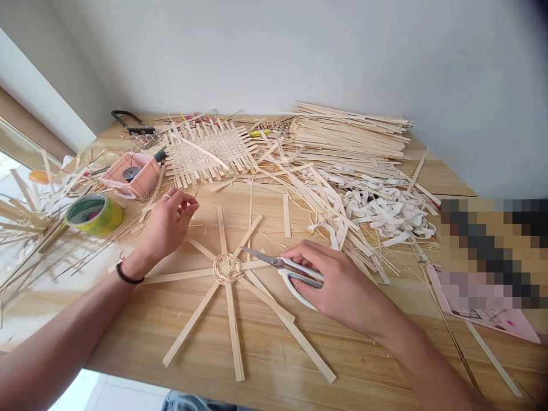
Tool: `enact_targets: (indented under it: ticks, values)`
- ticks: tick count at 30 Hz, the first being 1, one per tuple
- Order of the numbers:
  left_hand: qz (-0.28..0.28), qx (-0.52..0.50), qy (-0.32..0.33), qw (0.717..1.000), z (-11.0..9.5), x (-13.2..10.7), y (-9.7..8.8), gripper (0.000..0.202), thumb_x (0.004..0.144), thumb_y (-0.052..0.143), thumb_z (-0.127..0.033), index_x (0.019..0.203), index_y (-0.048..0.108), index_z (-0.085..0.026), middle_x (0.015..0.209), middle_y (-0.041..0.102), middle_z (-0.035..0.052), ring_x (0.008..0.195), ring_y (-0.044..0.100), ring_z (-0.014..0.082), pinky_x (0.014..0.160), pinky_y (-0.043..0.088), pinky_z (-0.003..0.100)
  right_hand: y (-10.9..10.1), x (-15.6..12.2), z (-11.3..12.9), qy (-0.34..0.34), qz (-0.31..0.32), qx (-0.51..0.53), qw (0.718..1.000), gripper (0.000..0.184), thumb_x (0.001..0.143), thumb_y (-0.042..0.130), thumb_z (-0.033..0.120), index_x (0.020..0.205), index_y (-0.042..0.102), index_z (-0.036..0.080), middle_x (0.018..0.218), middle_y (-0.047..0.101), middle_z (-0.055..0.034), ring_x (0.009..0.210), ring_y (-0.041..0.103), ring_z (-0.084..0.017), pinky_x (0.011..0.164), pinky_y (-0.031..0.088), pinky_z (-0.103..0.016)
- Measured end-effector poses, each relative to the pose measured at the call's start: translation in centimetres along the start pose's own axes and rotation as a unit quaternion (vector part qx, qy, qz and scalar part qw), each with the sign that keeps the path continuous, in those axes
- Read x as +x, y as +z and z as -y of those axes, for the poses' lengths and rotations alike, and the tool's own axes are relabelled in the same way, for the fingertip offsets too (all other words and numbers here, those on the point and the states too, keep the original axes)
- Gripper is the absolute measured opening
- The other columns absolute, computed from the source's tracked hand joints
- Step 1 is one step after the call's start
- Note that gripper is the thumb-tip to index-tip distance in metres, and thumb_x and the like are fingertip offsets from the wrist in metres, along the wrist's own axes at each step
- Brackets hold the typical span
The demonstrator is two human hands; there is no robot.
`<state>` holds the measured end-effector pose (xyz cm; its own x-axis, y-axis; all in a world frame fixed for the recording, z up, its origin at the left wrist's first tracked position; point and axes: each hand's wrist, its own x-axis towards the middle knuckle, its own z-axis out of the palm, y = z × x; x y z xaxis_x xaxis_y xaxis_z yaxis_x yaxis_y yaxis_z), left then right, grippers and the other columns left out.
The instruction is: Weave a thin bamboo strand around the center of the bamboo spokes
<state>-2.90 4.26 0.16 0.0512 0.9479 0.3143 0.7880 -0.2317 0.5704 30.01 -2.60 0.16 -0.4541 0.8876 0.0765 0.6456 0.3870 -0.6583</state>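
Observation:
A star of flat bamboo strips [233, 319] lies on the wooden table [368, 365], bound at its hub by a small coil of thin cane [227, 268]. My right hand [342, 288] grips white-handled scissors [286, 270], whose blades point left at the hub. My left hand [168, 224] hovers above the left spokes, fingers curled in a pinch on a thin pale sliver that is too fine to name. A black band circles that wrist.
A woven bamboo mat [208, 151] lies behind the star. A stack of long strips [349, 134] and curled white offcuts [385, 208] fill the back right. A pink tray [133, 174], a green tape roll [92, 212] and loose strips sit at the left.

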Motion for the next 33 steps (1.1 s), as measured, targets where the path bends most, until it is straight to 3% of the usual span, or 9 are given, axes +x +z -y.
enact_targets:
  ticks: [5, 20, 33]
  values:
    - [-0.006, 0.027, -0.02, 0.999, 0.42, 0.33, -0.27, 0.016, 0.095, 0.059, -0.032, 0.091, 0.066, -0.019, 0.089, 0.06, 0.0038, 0.072, 0.055, 0.017, 0.072, 0.049, 0.031, 0.08, 0.0, -0.24, 0.006, -0.008, 0.008, 1.0, 0.023, 0.086, 0.062, 0.012, 0.105, 0.067, 0.023, 0.099, 0.075, -0.0028, 0.08, 0.07, -0.017, 0.068, 0.055, -0.028]
    - [0.027, 0.045, 0.004, 0.999, 0.57, -0.18, -0.05, 0.02, 0.097, 0.056, -0.033, 0.089, 0.067, -0.018, 0.085, 0.059, 0.0035, 0.074, 0.056, 0.0185, 0.068, 0.045, 0.031, 0.37, 0.1, -0.62, 0.002, -0.011, 0.012, 1.0, 0.023, 0.087, 0.062, 0.014, 0.106, 0.067, 0.024, 0.1, 0.075, -0.0033, 0.079, 0.071, -0.018, 0.067, 0.055, -0.028]
    - [0.001, 0.043, -0.001, 0.999, 0.53, -0.12, 0.1, 0.021, 0.096, 0.057, -0.035, 0.09, 0.07, -0.019, 0.085, 0.06, 0.0035, 0.074, 0.057, 0.018, 0.067, 0.046, 0.03, 0.3, 0.04, -0.59, -0.005, -0.023, 0.015, 1.0, 0.022, 0.086, 0.062, 0.015, 0.106, 0.067, 0.023, 0.1, 0.075, -0.0026, 0.08, 0.071, -0.017, 0.067, 0.055, -0.027]
